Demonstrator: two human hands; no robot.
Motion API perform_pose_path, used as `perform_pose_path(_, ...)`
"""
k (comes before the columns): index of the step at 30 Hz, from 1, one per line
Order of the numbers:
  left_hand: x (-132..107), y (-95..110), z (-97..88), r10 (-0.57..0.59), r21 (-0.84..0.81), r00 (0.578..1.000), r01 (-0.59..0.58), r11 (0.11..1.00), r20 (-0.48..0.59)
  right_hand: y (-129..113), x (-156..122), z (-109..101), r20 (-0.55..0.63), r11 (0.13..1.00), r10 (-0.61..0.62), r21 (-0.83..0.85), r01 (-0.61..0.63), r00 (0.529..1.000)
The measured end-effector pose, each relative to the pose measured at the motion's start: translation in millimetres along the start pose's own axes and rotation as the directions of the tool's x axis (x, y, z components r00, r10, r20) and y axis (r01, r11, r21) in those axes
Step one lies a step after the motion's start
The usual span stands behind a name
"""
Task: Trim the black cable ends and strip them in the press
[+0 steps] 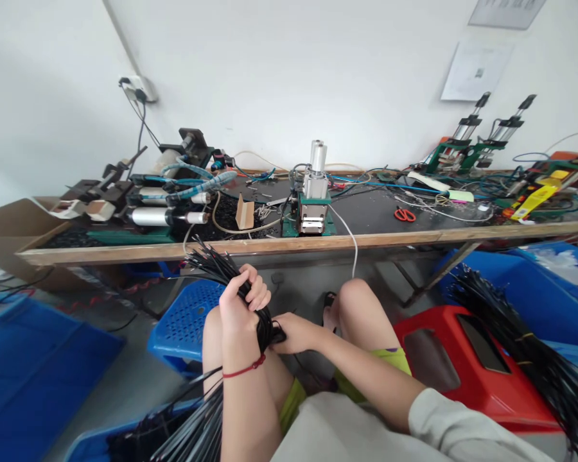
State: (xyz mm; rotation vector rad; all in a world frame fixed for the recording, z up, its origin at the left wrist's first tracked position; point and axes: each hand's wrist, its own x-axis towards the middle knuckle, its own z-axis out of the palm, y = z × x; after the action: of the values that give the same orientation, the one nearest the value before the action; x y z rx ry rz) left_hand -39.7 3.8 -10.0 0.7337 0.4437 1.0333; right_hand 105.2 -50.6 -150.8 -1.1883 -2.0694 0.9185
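Many cables — left hand, right hand

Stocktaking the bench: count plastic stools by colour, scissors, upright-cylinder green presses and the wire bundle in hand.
Blue perforated plastic stool: 1
Red plastic stool: 1
Orange-handled scissors: 1
Upright-cylinder green presses: 3
Black wire bundle in left hand and right hand: 1
Total: 7

Bench ahead, red stool right

Red string bracelet on left wrist, lime-green shorts, pale grey top — loose sleeve on right arm
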Motion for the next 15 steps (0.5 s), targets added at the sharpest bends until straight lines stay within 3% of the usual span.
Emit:
perform_pose_path(9, 4.8, -3.3, 3.2, 0.020, 0.097, 0.999, -0.017, 0.995, -0.032, 15.7, 16.8, 8.3, -0.018, 0.990, 0.003, -0.138, -0.006, 1.000)
perform_pose_path(15, -6.0, -6.2, -1.7, -0.002, 0.231, 0.995, 0.026, 0.973, -0.103, 12.3, 22.3, -2.1, -0.028, 0.955, 0.009, -0.298, -0.017, 1.000)
